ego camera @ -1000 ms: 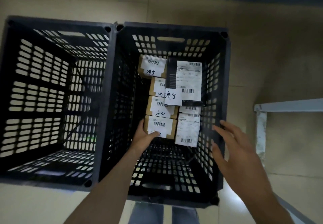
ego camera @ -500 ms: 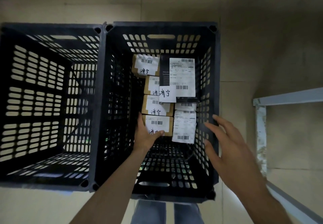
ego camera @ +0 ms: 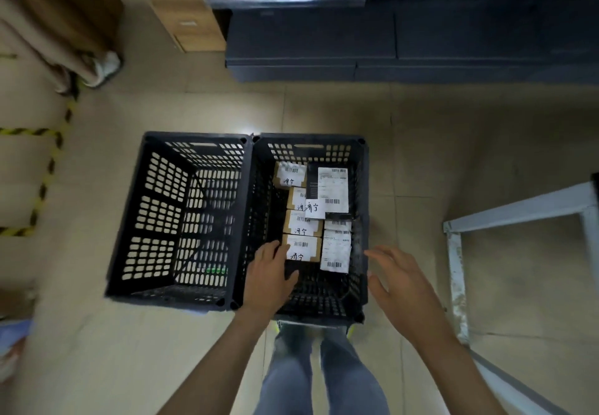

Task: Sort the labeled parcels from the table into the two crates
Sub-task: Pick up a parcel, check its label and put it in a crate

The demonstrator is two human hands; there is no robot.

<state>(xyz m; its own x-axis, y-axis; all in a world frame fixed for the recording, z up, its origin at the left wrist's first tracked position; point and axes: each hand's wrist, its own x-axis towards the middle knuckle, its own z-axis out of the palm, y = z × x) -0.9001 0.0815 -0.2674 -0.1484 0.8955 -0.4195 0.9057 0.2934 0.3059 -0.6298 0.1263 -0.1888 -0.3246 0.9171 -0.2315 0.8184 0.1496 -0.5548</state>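
Left crate point(ego camera: 197, 138): black, slotted, standing on the tiled floor; its right wall touches the right crate.
Right crate point(ego camera: 309, 138): same kind, straight ahead of the person's legs point(ego camera: 350, 369); every parcel in view lies in it.
Brown boxes point(ego camera: 303, 224): four in a column left of the crate's centre, running far to near, each with a white label bearing a barcode and handwriting.
Nearest brown box point(ego camera: 306, 247): last in that column, label up, just beside the left hand.
Black box point(ego camera: 312, 184): far right part of the crate, with a large white shipping label on top; a small handwritten slip at its near left corner overlaps the second brown box.
White parcel point(ego camera: 336, 249): on the near side of the black box, by the right wall.
Left hand point(ego camera: 270, 272): over the right crate — fingers fairly straight along the nearest brown box's left edge, thumb spread below it, clamped on nothing; cannot tell if fingertips touch.
Right hand point(ego camera: 400, 280): above the crate's near right corner — fingers spread apart, holding nothing.
Table frame point(ego camera: 518, 212): white metal, off to the right, well apart from both crates.
Floor tape point(ego camera: 48, 175): yellow and black, far left.
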